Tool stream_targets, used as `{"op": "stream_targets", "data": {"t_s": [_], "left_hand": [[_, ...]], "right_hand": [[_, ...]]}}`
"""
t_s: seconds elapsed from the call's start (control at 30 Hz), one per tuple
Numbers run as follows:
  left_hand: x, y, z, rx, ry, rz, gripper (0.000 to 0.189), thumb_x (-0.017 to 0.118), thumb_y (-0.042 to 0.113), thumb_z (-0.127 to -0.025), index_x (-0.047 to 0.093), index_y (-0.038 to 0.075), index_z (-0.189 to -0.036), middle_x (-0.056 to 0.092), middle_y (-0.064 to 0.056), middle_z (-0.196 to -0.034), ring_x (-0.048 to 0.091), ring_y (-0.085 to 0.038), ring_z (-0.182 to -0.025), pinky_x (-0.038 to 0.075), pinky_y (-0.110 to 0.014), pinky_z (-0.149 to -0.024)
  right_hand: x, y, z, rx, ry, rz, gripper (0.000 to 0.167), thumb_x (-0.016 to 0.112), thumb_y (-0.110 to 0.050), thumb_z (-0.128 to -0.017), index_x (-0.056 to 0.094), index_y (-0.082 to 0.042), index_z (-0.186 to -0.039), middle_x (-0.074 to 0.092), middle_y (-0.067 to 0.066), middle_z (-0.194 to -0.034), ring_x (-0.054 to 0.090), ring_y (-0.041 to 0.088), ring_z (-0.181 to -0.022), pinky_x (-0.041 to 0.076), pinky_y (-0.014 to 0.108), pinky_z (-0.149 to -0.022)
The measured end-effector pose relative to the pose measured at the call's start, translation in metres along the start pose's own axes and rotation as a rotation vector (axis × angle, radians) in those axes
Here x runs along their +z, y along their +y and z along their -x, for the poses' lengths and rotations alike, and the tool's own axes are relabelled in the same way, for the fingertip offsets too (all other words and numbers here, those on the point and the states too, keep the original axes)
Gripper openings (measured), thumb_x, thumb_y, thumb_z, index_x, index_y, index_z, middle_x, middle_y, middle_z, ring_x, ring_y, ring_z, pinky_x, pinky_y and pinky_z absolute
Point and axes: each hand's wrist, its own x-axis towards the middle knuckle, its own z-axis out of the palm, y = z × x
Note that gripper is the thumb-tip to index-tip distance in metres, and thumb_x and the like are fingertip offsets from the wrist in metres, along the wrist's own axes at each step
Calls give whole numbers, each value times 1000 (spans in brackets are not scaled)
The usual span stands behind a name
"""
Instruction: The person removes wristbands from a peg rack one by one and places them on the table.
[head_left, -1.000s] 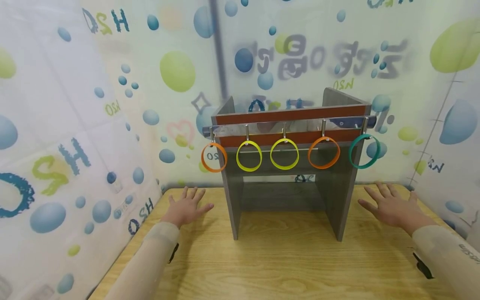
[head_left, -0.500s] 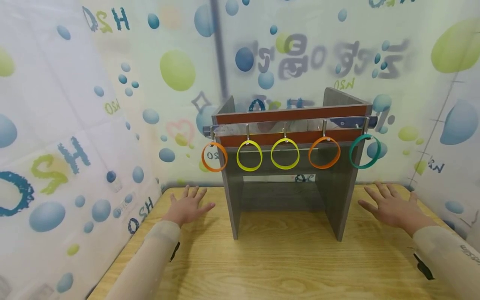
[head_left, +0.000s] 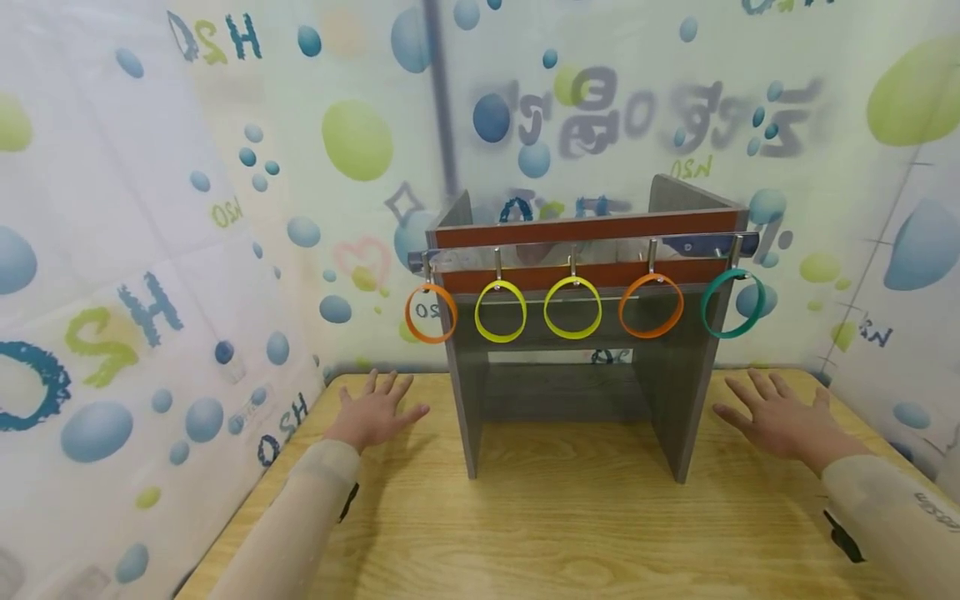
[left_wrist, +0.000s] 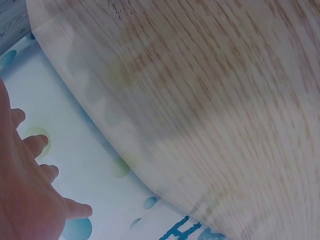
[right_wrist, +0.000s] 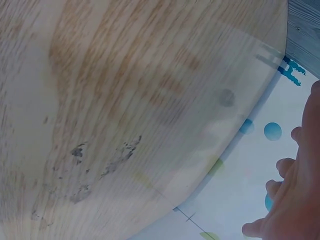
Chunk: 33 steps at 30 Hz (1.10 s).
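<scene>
Left hand (head_left: 371, 418) and right hand (head_left: 782, 423) spread either side of the stand (head_left: 566, 392)

Both are straight-fingered and splayed, low over the table (head_left: 570, 533); whether they touch it, I cannot tell. Between them the stand is upright, framed by two grey side panels (head_left: 471, 400). Across its front runs a rail (head_left: 611, 252) with five hooks (head_left: 498, 263), each bearing one hoop. Left to right: orange ring (head_left: 432, 340), yellow ring (head_left: 500, 340), second yellow ring (head_left: 572, 336), second orange ring (head_left: 650, 335), teal ring (head_left: 731, 335).
</scene>
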Motion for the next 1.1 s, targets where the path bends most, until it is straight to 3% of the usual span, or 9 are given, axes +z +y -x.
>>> {"op": "stream_targets", "data": {"t_s": [0.8, 1.1], "left_hand": [[-9, 1, 0, -5, -12, -15, 94, 30, 85, -100, 23, 25, -171, 19, -19, -178, 5, -52, -164, -2, -94, -114], [-11, -6, 0, -25, -8, -16, 98, 28, 88, -98, 21, 25, -172, 19, -19, -178, 5, -51, -165, -1, -93, -115]], "right_hand": [[-13, 0, 5, -12, 6, 16, 91, 31, -75, -106, 35, -5, -163, 20, 40, -167, 16, 67, -151, -2, 98, -105], [-27, -1, 6, -26, 19, 67, 91, 27, -75, -107, 34, -6, -165, 22, 39, -167, 22, 67, -149, 7, 98, -105]]}}
